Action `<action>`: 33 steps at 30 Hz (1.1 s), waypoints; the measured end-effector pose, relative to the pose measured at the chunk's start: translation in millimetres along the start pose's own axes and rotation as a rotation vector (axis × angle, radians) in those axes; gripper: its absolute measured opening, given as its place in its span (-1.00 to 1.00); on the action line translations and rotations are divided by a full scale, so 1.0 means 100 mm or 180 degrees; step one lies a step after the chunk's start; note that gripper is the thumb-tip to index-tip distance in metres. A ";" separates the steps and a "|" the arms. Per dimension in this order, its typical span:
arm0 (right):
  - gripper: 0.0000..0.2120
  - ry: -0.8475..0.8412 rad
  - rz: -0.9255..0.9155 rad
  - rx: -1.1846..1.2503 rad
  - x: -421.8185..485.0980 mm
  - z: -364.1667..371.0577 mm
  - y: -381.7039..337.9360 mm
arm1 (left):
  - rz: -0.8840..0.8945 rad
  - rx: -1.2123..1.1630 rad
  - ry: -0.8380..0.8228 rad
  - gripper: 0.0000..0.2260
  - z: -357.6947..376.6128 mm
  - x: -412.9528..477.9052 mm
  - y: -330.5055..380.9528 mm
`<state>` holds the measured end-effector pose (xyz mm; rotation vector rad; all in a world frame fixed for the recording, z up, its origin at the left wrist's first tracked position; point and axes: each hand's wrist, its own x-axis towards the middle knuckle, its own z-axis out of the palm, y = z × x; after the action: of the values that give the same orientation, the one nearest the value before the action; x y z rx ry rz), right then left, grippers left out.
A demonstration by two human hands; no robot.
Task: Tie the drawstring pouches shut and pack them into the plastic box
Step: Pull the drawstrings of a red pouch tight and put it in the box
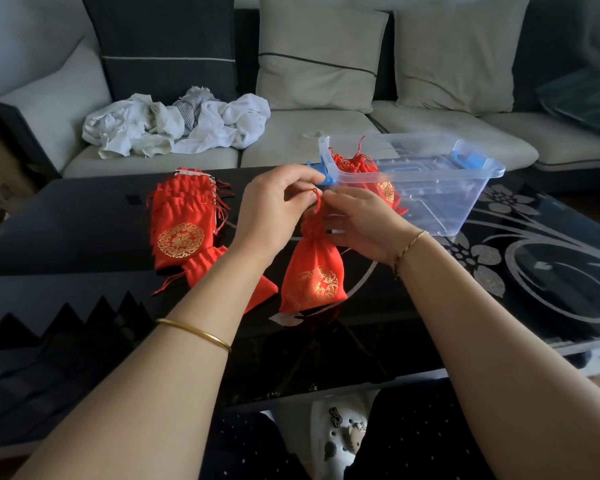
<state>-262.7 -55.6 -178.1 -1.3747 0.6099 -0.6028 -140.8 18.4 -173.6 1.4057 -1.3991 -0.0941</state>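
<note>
The black glass table (84, 216) lies under both your hands. The clear plastic box (440, 202) sits just beyond your right hand (361, 223), with red pouches (361, 168) in its end nearest you. A stack of flat red pouches (179, 223) lies left of your left hand (274, 209). Between your hands hangs one red pouch (314, 271), its neck gathered. Your hands are close together, and the fingertips of both pinch its red drawstring (316, 202) above the neck.

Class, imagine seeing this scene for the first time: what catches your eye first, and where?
The red pouch at centre, its drawstring pinched by the left hand and right hand. A stack of red pouches lies to its left on the dark table; the clear box behind the hands already holds some.
</note>
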 end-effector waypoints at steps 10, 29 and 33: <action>-0.70 0.0850 -0.0251 0.0419 0.04 -0.02 0.01 | -0.1345 -0.0488 0.0115 -0.84 0.00 0.02 -0.09; -0.63 0.1367 0.0099 0.1103 0.08 -0.22 0.16 | -0.1937 -0.1709 -0.0087 -0.74 -0.02 0.06 -0.03; -0.64 0.1080 -0.0409 0.1129 0.04 -0.12 -0.04 | -0.1660 -0.1006 -0.0468 -0.78 -0.04 0.05 -0.02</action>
<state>-268.6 -67.5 -175.5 -0.9890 0.6502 -1.0103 -134.9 16.7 -170.5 1.4799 -1.0439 -0.7370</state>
